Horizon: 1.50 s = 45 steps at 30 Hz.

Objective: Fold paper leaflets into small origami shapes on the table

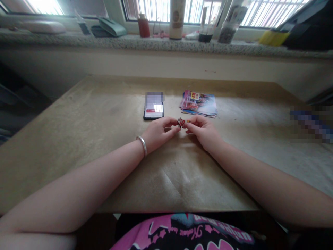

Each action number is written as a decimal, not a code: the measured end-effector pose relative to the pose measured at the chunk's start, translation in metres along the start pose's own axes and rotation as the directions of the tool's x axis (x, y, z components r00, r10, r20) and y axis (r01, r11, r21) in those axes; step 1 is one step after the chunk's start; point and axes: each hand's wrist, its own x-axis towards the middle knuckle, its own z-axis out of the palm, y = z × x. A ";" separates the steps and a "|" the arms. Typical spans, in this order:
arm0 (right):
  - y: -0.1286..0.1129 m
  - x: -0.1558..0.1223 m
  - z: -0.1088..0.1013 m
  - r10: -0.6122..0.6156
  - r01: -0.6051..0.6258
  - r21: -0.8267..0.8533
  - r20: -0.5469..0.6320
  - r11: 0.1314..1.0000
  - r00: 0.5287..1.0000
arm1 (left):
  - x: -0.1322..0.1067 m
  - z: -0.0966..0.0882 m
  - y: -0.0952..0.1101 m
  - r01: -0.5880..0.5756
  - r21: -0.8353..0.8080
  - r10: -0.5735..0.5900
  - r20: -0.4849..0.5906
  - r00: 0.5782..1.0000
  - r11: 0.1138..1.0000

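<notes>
My left hand and my right hand meet at the middle of the brown paper-covered table. Both pinch a small folded piece of coloured paper, red, black and white, held between their fingertips just above the table. A silver bangle sits on my left wrist. Both forearms rest on the table.
A black phone with a lit screen lies just beyond my left hand. A stack of colourful leaflets lies beyond my right hand. Bottles, a cup and jars stand on the stone windowsill at the back.
</notes>
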 end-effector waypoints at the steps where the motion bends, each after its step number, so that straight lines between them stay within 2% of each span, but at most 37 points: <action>1: 0.001 0.000 0.000 -0.009 0.009 -0.004 -0.005 1.000 1.000 | 0.000 0.000 0.000 0.017 -0.025 -0.016 0.010 1.000 1.000; 5: 0.004 0.001 0.002 -0.020 0.020 0.005 0.004 1.000 1.000 | 0.000 0.003 -0.004 0.097 -0.154 -0.093 0.030 0.995 0.983; 9: 0.005 0.002 0.002 0.030 -0.029 -0.006 0.012 1.000 0.999 | 0.003 0.005 -0.006 0.111 -0.250 -0.111 0.015 0.994 0.962; 17: 0.006 0.002 0.002 0.028 -0.028 -0.009 0.027 1.000 0.999 | 0.006 0.002 0.002 0.178 -0.285 -0.188 -0.010 0.982 0.942; 24: 0.009 0.004 0.000 -0.013 0.014 -0.040 0.027 0.999 1.000 | 0.006 -0.002 0.006 0.222 -0.319 -0.232 0.009 0.973 0.921; 33: 0.009 0.000 0.000 -0.122 0.134 -0.117 0.099 0.984 0.988 | 0.008 -0.004 -0.001 0.340 -0.581 -0.349 0.101 0.932 0.739; 35: 0.009 0.000 0.000 -0.124 0.137 -0.133 0.100 0.982 0.987 | 0.008 -0.004 -0.001 0.335 -0.536 -0.332 0.106 0.937 0.775; 38: 0.009 0.001 -0.001 -0.118 0.133 -0.182 0.094 0.974 0.989 | 0.007 -0.002 0.002 0.251 -0.389 -0.246 0.065 0.967 0.886; 41: 0.011 0.001 0.000 -0.112 0.128 -0.180 0.101 0.975 0.989 | 0.006 0.002 0.004 0.181 -0.329 -0.182 0.028 0.983 0.927; 45: 0.010 0.001 0.001 -0.056 0.070 -0.106 0.126 0.992 0.990 | 0.006 0.002 0.003 0.232 -0.250 -0.239 0.005 0.971 0.940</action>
